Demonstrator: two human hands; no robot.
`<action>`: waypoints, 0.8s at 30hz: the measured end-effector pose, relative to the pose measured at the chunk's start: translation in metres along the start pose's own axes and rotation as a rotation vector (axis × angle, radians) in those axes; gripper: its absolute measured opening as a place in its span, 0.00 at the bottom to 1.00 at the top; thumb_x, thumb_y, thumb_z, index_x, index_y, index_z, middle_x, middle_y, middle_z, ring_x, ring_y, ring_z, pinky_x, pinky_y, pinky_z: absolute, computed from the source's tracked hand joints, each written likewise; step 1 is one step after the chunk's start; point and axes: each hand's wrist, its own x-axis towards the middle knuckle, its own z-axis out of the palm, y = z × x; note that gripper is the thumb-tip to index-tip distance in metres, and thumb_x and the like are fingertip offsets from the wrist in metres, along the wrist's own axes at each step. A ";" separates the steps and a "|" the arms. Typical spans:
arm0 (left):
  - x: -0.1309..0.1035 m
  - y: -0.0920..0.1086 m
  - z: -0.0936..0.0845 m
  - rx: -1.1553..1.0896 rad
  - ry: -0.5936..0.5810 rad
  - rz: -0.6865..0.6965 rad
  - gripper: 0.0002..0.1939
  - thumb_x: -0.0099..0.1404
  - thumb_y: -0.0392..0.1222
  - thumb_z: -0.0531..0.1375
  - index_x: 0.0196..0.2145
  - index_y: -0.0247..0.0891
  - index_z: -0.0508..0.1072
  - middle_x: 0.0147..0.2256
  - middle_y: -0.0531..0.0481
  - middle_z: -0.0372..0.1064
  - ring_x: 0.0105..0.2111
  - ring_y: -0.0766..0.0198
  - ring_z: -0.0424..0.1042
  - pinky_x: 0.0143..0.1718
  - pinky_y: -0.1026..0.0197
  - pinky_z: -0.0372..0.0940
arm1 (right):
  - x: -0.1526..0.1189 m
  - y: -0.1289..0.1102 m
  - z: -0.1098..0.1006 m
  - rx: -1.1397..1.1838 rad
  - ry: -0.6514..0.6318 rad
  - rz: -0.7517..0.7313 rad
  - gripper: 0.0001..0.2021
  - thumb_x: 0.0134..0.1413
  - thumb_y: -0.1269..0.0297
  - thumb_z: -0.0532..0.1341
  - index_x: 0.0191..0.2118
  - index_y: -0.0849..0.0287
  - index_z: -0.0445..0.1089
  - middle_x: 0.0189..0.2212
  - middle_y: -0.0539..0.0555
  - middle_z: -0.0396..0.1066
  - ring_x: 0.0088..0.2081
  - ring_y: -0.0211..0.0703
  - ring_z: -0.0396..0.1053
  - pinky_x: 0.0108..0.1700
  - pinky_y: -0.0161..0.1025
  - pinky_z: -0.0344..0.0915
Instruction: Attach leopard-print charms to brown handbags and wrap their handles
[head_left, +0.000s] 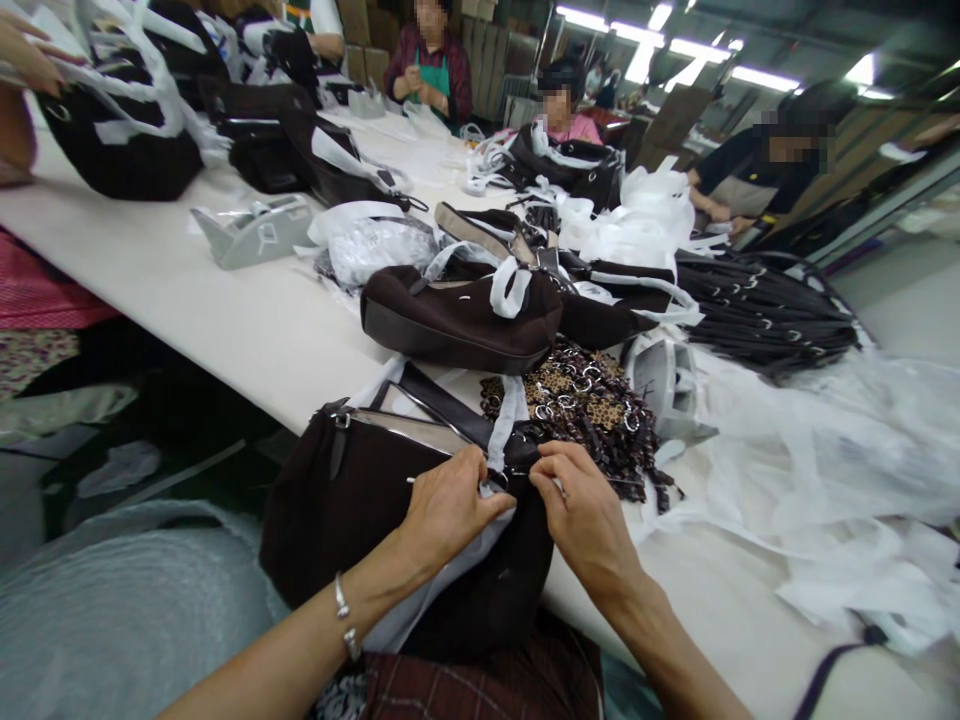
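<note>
A dark brown handbag (337,510) rests at the table edge against my lap, its zip top partly open and its pale lining showing. My left hand (450,505) is closed in a pinch on a white wrapping strip (508,425) by the metal ring at the bag's right end. Close beside it, my right hand (581,500) pinches the dark strap (521,455) near the same ring; its exact hold is partly hidden by the fingers. A white sheet hangs down the bag's front under my left wrist.
Beyond lie another brown handbag (457,315), a heap of beaded charms with rings (592,400), grey tape dispensers (259,232) and a bundle of black straps (765,310). White wrapping (840,450) covers the right side. A foam roll (135,610) stands lower left. Several people work around the table.
</note>
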 end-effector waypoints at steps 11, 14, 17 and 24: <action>0.018 -0.010 0.005 -0.155 -0.025 -0.017 0.05 0.66 0.44 0.57 0.39 0.44 0.69 0.33 0.53 0.76 0.35 0.60 0.76 0.35 0.62 0.61 | 0.018 -0.003 0.006 -0.342 -0.130 -0.121 0.07 0.61 0.71 0.57 0.34 0.57 0.71 0.53 0.56 0.69 0.49 0.53 0.63 0.49 0.50 0.60; 0.019 -0.012 0.006 -0.162 -0.025 -0.020 0.04 0.66 0.43 0.58 0.39 0.45 0.69 0.33 0.55 0.76 0.35 0.61 0.76 0.34 0.63 0.60 | 0.021 0.000 0.008 -0.349 -0.153 -0.109 0.06 0.60 0.72 0.59 0.33 0.57 0.71 0.54 0.55 0.69 0.50 0.53 0.63 0.49 0.50 0.60; 0.019 -0.014 0.008 -0.161 -0.017 -0.014 0.03 0.66 0.43 0.58 0.39 0.46 0.69 0.33 0.55 0.76 0.35 0.60 0.76 0.34 0.63 0.60 | 0.023 0.002 0.012 -0.354 -0.179 -0.118 0.05 0.60 0.71 0.59 0.33 0.57 0.71 0.55 0.55 0.68 0.50 0.54 0.63 0.50 0.51 0.60; 0.018 -0.017 0.009 -0.171 -0.024 -0.003 0.05 0.67 0.44 0.57 0.40 0.46 0.69 0.34 0.55 0.76 0.36 0.59 0.76 0.34 0.62 0.58 | 0.026 0.006 0.016 -0.316 -0.222 -0.138 0.06 0.60 0.72 0.58 0.33 0.57 0.71 0.56 0.57 0.67 0.51 0.54 0.63 0.50 0.51 0.62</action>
